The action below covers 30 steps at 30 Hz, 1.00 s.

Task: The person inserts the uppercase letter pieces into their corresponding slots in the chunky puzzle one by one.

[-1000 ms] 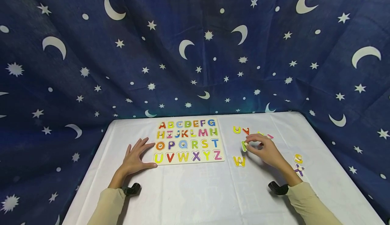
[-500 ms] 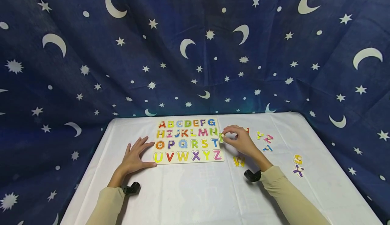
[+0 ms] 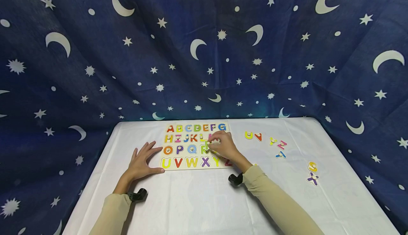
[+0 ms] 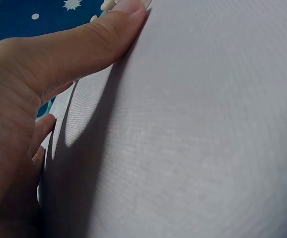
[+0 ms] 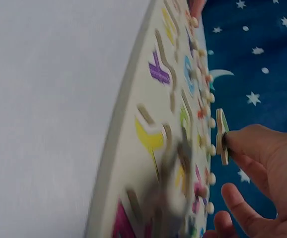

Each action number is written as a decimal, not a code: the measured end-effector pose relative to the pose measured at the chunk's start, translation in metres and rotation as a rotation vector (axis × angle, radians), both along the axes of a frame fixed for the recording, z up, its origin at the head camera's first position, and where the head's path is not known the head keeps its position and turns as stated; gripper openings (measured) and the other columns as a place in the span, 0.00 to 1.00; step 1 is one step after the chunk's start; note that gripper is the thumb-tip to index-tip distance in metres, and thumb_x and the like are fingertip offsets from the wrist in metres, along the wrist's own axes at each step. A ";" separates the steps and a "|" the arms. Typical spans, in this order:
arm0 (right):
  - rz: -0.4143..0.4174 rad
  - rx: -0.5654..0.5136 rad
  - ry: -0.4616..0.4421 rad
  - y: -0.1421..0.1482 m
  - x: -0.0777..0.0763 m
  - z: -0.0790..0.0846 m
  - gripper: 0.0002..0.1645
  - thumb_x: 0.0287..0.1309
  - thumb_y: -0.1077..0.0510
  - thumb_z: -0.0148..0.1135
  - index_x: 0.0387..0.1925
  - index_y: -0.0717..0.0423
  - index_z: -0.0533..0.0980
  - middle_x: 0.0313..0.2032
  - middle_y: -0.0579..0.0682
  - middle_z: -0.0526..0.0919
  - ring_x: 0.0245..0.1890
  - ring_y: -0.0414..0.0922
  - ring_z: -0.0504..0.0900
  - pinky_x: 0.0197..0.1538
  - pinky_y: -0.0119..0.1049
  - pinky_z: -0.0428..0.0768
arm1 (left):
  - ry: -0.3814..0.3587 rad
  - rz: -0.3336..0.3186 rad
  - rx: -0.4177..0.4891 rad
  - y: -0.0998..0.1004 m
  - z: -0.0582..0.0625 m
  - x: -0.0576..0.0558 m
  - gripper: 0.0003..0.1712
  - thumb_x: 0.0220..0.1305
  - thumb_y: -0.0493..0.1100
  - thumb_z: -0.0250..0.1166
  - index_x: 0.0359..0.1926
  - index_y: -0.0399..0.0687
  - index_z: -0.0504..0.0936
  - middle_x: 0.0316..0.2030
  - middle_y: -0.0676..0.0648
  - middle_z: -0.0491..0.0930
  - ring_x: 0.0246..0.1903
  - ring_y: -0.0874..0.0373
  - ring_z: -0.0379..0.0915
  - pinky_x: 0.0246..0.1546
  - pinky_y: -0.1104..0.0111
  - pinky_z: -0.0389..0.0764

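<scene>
White counter (image 3: 191,203). Board (image 3: 186,155) looks filled through Q. Right hand (image 3: 223,145) pinches green letter (image 5: 220,131) above board, near R slot (image 3: 203,149); left hand (image 3: 140,164) spread, board's left edge. Left: loose letters (image 3: 258,137), bottom-row slots (image 3: 205,162).

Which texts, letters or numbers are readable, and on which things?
"ABCDEFG": puzzle board, top row
"HIJKL": second row
"OPQR": third row
"UVWXY": bottom row
"U": yellow loose piece
"V", inverted: red piece
"Y": yellow-green piece
"Z": pink piece
"T": blue piece
"S": golden piece
"X": purple piece
Unreadable: held piece; letters behind right hand.
Numbers: none.
</scene>
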State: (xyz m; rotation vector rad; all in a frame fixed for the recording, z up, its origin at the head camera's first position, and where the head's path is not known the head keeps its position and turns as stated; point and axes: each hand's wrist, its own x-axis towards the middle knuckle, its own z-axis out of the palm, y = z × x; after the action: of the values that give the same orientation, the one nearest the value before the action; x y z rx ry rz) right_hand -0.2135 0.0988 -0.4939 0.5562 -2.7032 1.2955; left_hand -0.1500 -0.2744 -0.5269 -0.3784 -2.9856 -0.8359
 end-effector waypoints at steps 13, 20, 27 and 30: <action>-0.055 0.124 0.006 -0.025 0.002 -0.014 0.04 0.49 0.59 0.78 0.30 0.49 0.90 0.52 0.54 0.83 0.55 0.55 0.73 0.54 0.53 0.71 | -0.014 0.005 -0.006 0.000 -0.001 -0.001 0.55 0.39 0.68 0.82 0.70 0.55 0.76 0.78 0.38 0.58 0.78 0.35 0.41 0.73 0.33 0.31; -0.102 0.168 -0.038 -0.028 0.006 -0.012 0.04 0.51 0.57 0.79 0.30 0.47 0.89 0.55 0.52 0.81 0.53 0.54 0.71 0.55 0.53 0.71 | -0.007 0.002 0.004 0.000 0.000 -0.001 0.55 0.39 0.67 0.82 0.69 0.55 0.76 0.77 0.38 0.58 0.78 0.35 0.42 0.73 0.32 0.31; -0.127 0.230 -0.035 -0.032 0.007 -0.010 0.04 0.51 0.57 0.79 0.31 0.47 0.89 0.52 0.53 0.81 0.51 0.55 0.71 0.53 0.53 0.73 | -0.011 0.004 0.000 0.000 0.000 -0.001 0.55 0.39 0.67 0.82 0.69 0.55 0.76 0.77 0.38 0.58 0.78 0.35 0.41 0.73 0.32 0.31; -0.134 0.230 -0.047 -0.034 0.006 -0.010 0.04 0.52 0.57 0.78 0.31 0.47 0.89 0.53 0.54 0.81 0.53 0.55 0.71 0.54 0.54 0.73 | -0.011 0.006 0.002 0.000 0.000 -0.001 0.55 0.39 0.67 0.82 0.69 0.55 0.76 0.77 0.38 0.58 0.78 0.34 0.41 0.73 0.32 0.31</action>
State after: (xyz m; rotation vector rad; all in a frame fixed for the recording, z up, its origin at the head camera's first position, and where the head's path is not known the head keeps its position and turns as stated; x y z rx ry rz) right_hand -0.2070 0.0650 -0.5043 0.3596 -2.8914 0.9859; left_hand -0.1507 -0.2747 -0.5265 -0.3661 -2.9941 -0.8427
